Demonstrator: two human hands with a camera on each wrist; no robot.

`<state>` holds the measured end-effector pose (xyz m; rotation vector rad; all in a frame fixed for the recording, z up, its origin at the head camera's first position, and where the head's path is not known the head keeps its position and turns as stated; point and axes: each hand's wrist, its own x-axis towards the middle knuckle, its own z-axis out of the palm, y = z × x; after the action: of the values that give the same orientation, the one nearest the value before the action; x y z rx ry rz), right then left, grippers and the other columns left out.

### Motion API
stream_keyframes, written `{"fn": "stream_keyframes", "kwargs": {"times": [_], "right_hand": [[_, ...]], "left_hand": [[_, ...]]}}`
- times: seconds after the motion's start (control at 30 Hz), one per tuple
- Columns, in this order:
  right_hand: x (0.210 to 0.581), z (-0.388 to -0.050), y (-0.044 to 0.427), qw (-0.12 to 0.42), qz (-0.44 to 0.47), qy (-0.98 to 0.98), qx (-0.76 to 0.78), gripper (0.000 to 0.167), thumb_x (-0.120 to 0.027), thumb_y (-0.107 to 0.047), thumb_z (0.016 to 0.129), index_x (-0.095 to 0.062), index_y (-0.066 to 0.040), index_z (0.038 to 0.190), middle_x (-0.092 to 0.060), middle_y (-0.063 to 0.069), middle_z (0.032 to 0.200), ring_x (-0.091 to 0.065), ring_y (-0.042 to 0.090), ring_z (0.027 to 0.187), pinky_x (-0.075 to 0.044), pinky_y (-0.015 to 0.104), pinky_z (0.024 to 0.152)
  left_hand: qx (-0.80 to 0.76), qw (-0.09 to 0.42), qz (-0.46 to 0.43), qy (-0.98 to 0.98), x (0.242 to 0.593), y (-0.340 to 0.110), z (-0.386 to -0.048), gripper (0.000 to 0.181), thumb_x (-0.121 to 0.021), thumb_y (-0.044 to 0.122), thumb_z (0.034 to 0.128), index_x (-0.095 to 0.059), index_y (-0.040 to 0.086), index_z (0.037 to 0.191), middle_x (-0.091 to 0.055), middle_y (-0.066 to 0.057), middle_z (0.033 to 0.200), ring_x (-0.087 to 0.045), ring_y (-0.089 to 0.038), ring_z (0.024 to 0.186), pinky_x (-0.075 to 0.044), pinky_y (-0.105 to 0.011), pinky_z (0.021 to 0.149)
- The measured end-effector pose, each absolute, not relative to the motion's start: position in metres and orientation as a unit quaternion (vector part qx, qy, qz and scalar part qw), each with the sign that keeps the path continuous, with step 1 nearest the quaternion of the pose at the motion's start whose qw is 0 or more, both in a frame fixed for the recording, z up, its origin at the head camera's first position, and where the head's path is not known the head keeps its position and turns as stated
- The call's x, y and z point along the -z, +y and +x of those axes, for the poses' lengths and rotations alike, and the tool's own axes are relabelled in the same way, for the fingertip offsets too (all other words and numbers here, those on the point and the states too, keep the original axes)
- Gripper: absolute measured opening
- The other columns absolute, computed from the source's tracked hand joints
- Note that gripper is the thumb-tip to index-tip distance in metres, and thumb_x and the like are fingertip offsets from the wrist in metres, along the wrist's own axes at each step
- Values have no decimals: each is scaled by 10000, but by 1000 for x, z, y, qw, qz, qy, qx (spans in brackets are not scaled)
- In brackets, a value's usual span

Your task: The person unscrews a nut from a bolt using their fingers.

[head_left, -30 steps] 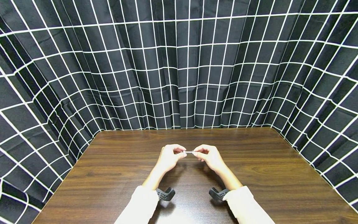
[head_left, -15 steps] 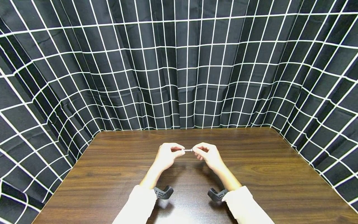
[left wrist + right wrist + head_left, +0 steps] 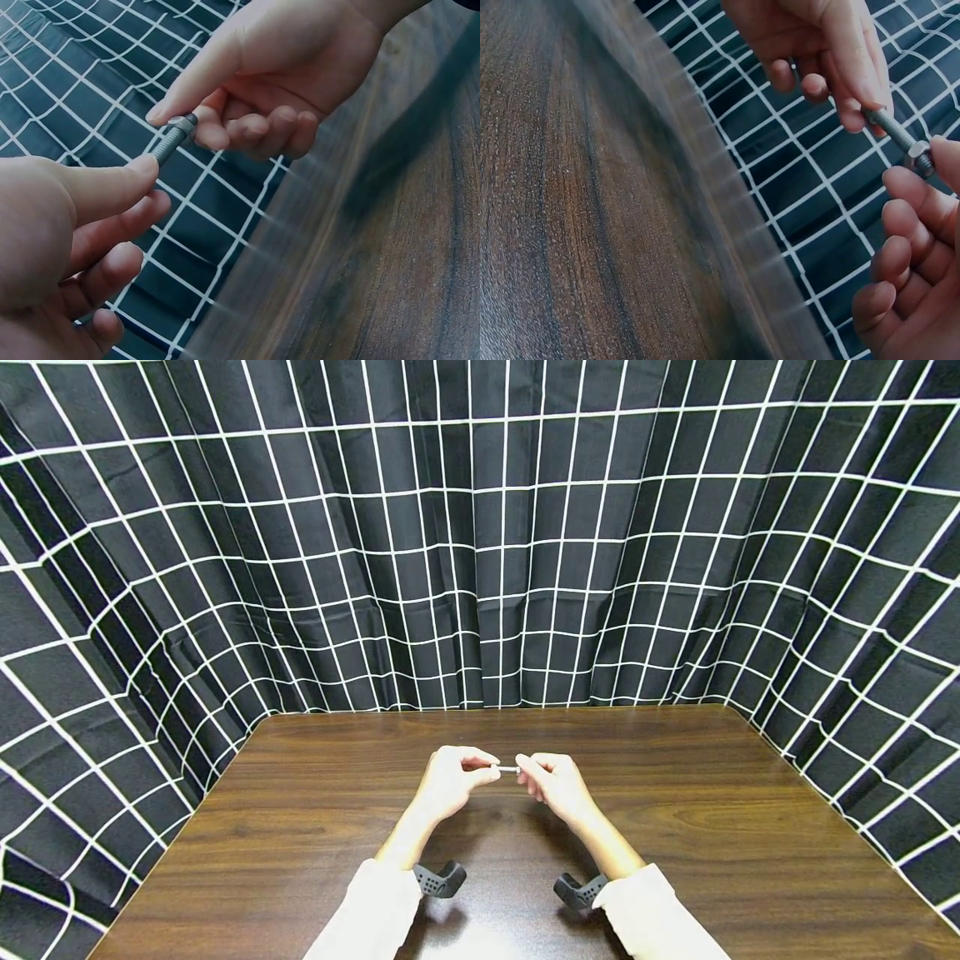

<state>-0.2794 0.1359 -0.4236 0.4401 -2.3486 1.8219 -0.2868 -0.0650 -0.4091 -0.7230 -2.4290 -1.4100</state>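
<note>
A grey metal bolt (image 3: 893, 127) with a threaded shaft is held level above the table, between my two hands. My left hand (image 3: 447, 783) pinches one end of the bolt between thumb and index finger, and its grip hides that end. Near the other end a hex nut (image 3: 181, 124) sits on the thread, with a short piece of the bolt showing past it. My right hand (image 3: 558, 785) has its thumb and index finger on either side of the nut, its other fingers loosely curled below.
Beneath the hands lies a brown wood-grain table (image 3: 300, 827). A black curtain with a white grid (image 3: 495, 568) hangs around its back and sides. Each wrist wears a dark camera mount, such as the left mount (image 3: 442, 879).
The right thumb and fingers have shifted around the nut end of the bolt. Both hands rose slightly and came back down, the left keeping its pinch.
</note>
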Motion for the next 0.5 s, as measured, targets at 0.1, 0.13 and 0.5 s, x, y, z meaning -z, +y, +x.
{"fn": "stream_keyframes", "kwargs": {"times": [0.1, 0.13, 0.5], "right_hand": [[427, -281, 136, 74, 151, -774, -610, 346, -585, -158, 970, -624, 91, 732, -492, -19, 520, -414, 76, 432, -342, 201, 426], [428, -281, 136, 74, 155, -771, -613, 347, -586, -156, 968, -621, 102, 740, -490, -15, 521, -413, 79, 434, -339, 202, 427], [428, -280, 136, 72, 158, -764, -621, 342, -589, -156, 966, -613, 147, 808, -508, 3, 542, -429, 74, 463, -347, 204, 441]], "left_hand": [[484, 122, -249, -830, 409, -65, -287, 127, -768, 129, 815, -759, 70, 928, -741, 18, 855, -662, -76, 739, -507, -251, 665], [485, 121, -249, -830, 409, -66, -288, 128, -770, 126, 814, -759, 69, 928, -741, 19, 855, -662, -76, 738, -508, -251, 664], [487, 111, -243, -832, 408, -67, -287, 129, -770, 130, 815, -757, 78, 933, -741, 20, 869, -678, -81, 767, -514, -254, 691]]}}
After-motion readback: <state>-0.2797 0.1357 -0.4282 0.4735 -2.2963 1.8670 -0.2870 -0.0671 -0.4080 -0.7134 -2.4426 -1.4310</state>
